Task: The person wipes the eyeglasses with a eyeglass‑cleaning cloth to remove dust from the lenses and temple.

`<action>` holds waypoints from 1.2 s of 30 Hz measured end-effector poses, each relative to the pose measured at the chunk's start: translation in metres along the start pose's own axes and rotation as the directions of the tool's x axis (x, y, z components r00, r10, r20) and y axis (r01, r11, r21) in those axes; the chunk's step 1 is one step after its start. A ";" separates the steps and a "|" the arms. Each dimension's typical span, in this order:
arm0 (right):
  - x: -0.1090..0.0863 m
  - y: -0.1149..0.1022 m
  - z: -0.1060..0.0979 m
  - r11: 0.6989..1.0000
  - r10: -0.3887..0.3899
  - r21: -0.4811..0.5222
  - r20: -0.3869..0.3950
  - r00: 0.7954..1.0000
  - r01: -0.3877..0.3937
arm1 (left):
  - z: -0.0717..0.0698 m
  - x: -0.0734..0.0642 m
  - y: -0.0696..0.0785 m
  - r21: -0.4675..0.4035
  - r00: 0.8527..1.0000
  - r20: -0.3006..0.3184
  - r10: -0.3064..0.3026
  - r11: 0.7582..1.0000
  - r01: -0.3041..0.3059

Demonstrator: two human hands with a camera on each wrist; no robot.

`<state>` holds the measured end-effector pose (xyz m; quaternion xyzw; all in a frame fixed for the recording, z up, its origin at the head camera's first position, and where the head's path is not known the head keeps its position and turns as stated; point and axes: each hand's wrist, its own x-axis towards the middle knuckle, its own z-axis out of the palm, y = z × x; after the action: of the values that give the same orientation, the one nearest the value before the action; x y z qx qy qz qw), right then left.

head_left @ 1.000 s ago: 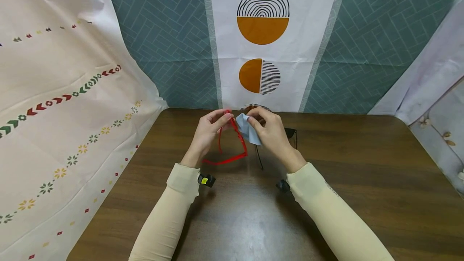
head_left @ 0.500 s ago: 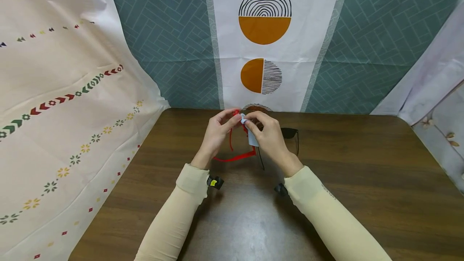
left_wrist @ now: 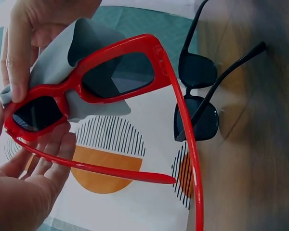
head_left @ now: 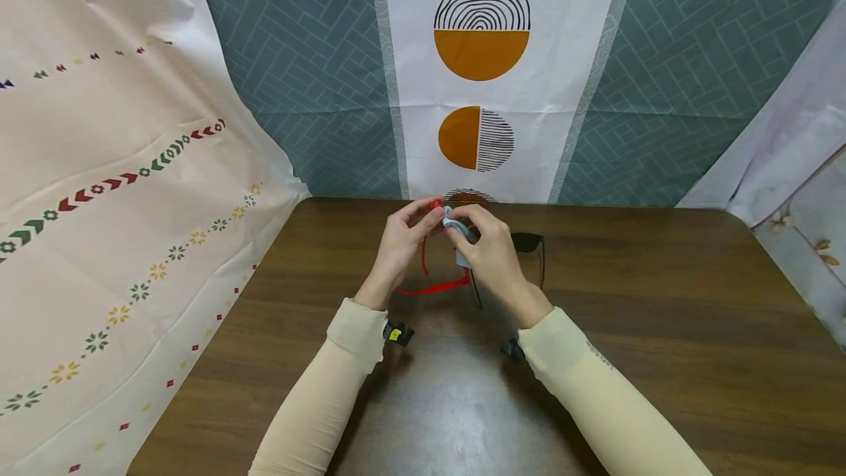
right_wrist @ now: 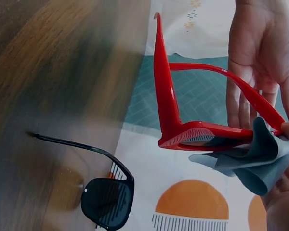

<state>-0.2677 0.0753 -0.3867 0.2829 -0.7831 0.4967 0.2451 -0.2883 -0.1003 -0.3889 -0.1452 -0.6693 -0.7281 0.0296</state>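
Note:
Red-framed sunglasses (left_wrist: 120, 96) with dark lenses are held up over the far part of the table, temples unfolded. My left hand (head_left: 403, 241) pinches them at one end of the frame, by the hinge. My right hand (head_left: 487, 248) pinches a grey-blue cleaning cloth (left_wrist: 62, 53) against the lens at that same end. In the left wrist view the cloth lies behind the red frame, and part of it shows through the other lens. The right wrist view has the cloth (right_wrist: 260, 163) bunched under the right fingers, folds hanging free.
Black sunglasses (head_left: 527, 242) with open temples stand on the brown wooden table (head_left: 634, 300), just beyond my right hand. A patterned cloth backdrop (head_left: 330, 94) hangs at the table's far edge, and a cream curtain (head_left: 132, 204) drapes along the left side.
My left hand has moved right with the red sunglasses. The cloth, which hung beside them, has come onto the lens and been folded around the frame's end by my right hand.

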 end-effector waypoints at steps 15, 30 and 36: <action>-0.004 -0.006 -0.008 0.996 0.030 0.088 -0.017 0.999 -0.029 | -0.005 0.000 0.002 -0.102 0.994 0.107 -0.034 0.994 0.045; -0.009 -0.010 -0.016 0.991 0.112 0.082 -0.113 0.987 -0.103 | 0.006 0.002 0.006 -0.074 0.969 0.247 -0.024 0.996 0.044; -0.010 -0.012 -0.024 0.998 0.046 0.054 -0.160 0.986 -0.038 | 0.015 0.004 0.013 -0.001 0.962 0.272 -0.008 1.000 0.008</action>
<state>-0.2499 0.0956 -0.3766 0.2311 -0.7535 0.5429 0.2899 -0.2861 -0.0861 -0.3741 -0.2412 -0.6668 -0.7021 -0.0657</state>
